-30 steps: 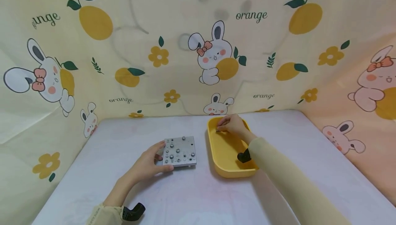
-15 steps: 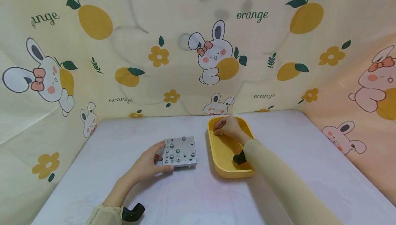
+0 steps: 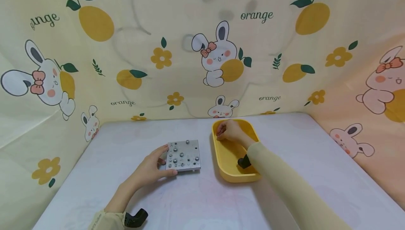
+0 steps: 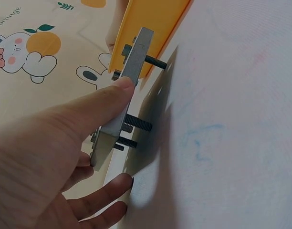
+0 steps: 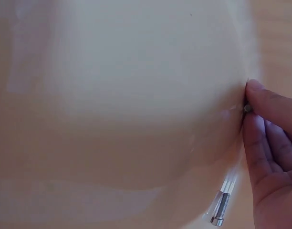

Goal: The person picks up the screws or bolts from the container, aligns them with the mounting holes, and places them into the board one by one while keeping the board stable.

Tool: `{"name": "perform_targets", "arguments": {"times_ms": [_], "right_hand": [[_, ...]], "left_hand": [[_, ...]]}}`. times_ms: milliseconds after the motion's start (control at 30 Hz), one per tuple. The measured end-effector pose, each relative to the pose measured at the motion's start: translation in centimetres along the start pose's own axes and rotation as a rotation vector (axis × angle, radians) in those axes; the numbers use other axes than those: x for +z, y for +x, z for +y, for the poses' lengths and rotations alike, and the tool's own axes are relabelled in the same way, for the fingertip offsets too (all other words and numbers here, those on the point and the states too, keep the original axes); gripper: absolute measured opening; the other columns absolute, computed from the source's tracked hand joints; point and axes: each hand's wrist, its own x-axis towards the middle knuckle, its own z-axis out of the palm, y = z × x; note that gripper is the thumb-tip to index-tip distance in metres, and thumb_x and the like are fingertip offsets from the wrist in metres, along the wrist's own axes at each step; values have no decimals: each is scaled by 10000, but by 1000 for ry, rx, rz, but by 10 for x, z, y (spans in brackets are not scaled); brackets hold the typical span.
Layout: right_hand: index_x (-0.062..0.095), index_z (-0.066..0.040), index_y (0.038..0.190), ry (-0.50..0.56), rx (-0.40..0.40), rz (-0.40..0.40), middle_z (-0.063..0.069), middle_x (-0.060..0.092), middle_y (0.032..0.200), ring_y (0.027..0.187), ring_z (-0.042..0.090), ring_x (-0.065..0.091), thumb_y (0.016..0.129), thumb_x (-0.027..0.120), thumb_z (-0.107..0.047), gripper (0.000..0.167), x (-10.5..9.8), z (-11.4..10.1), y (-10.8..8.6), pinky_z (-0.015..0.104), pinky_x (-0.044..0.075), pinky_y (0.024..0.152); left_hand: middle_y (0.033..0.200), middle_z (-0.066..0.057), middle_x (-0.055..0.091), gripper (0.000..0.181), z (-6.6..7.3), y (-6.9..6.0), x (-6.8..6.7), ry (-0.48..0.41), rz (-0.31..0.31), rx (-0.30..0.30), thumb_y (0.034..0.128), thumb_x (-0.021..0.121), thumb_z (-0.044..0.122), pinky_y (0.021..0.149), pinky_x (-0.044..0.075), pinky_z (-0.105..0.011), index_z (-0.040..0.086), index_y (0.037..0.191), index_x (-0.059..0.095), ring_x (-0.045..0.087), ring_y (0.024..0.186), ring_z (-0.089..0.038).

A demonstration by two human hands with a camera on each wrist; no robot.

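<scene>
My left hand (image 3: 148, 169) grips a square silver metal plate (image 3: 191, 149) by its left side, the thumb along the near edge. Several socket-head screws (image 3: 181, 155) sit in the plate's holes. In the left wrist view, threaded screw shanks (image 4: 140, 122) stick out beneath it towards the table. My right hand (image 3: 232, 131) is inside the yellow tray (image 3: 228, 159), at its far left corner. Between thumb and forefinger it pinches a small screw (image 5: 247, 109), mostly covered by the fingertips. Below that hand, another socket-head screw (image 5: 220, 210) lies against the glossy tray.
The tray stands just right of the plate on a white-covered table (image 3: 209, 205). A patterned curtain (image 3: 177, 68) rises behind the table's far edge and at both sides. Black wrist devices (image 3: 136, 218) sit at both sleeves.
My right hand has shifted slightly left and nearer within the tray, its fingertips now close to the left wall. My left hand and the plate stay in place.
</scene>
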Motion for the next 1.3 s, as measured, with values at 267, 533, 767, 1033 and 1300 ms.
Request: {"name": "perform_targets", "arguments": {"times_ms": [267,533,767,1033,1300], "right_hand": [[672,35,863,67,27,-28,71,680,764,680,165,617,704,866,31,251,-3,-4,-3,242,528,628],[660,62,890,151,-8,-22,115,703,813,724,210,675,736,819,67,222,-14,-6,-8,281,557,649],[688,51,901,206,-28,100,115,705,832,786,199,680,771,801,63,173,-22,-38,-20,246,546,701],[693,52,963,574,-68,169,154,720,942,884,251,694,790,783,67,196,-1,-103,-61,319,551,810],[696,7,956,651,-96,200,115,726,945,860,252,686,813,780,21,166,58,-127,-106,295,550,791]], "left_hand": [[1495,-97,414,1025,0,0,0,3,3,-8,710,869,460,897,488,-415,105,1524,358,588,1032,-172],[1506,-90,402,1021,0,1,1,11,5,-4,714,865,467,899,489,-414,111,1524,358,588,1039,-172],[1499,-107,408,1026,1,0,0,12,8,-7,714,862,473,894,492,-427,98,1524,355,586,1037,-176],[1511,-117,392,1013,1,-2,-1,8,2,-3,726,862,454,909,487,-438,86,1521,354,588,1051,-199],[1496,-111,408,1004,1,-3,-1,-16,-15,0,744,852,447,893,486,-425,92,1529,337,580,1057,-209]]}}
